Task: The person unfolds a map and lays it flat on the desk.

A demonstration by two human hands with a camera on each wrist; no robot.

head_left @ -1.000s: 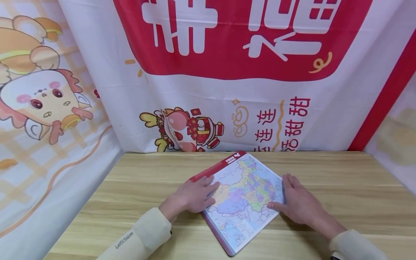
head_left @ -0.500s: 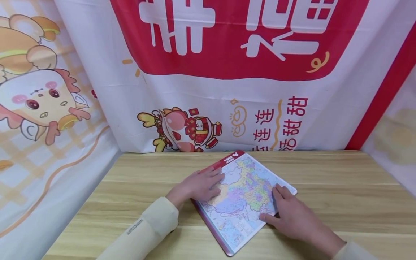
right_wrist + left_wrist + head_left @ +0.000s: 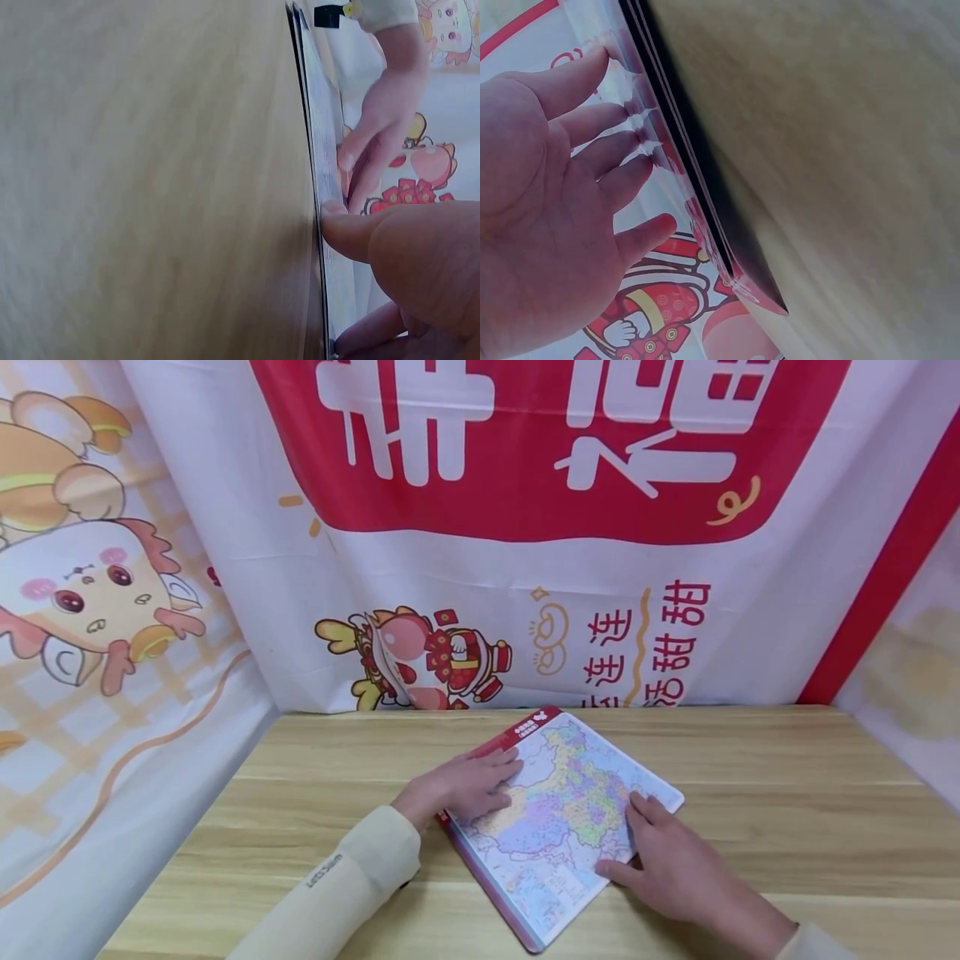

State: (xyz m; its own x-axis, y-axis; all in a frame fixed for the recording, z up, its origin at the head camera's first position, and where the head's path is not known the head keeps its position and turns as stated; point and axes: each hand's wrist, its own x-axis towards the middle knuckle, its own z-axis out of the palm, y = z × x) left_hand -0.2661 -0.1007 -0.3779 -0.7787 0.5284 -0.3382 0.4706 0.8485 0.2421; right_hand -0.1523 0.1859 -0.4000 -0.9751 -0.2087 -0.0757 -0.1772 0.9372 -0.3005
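Observation:
A thin rectangular map board (image 3: 555, 835) lies turned cornerwise on the table, printed with a pastel map of China under a red header strip. My left hand (image 3: 476, 787) rests on its left corner, fingers stretched over the print. In the left wrist view, the fingertips of my left hand (image 3: 577, 172) meet the glossy face of the board, whose dark side shows thin layers. My right hand (image 3: 671, 864) touches the lower right edge, thumb and fingers spread on the face. In the right wrist view, the thumb of my right hand (image 3: 420, 262) presses near that edge.
The wood-grain table (image 3: 300, 827) runs back to a white cloth backdrop (image 3: 247, 593) with red lettering and a cartoon dragon. Another printed cloth (image 3: 45, 760) hangs along the left side. The far corner of the board reaches almost to the back edge of the table.
My right hand has slid left and down from the right corner, which now shows. My left hand has shifted slightly up and right across the print. The board has barely moved.

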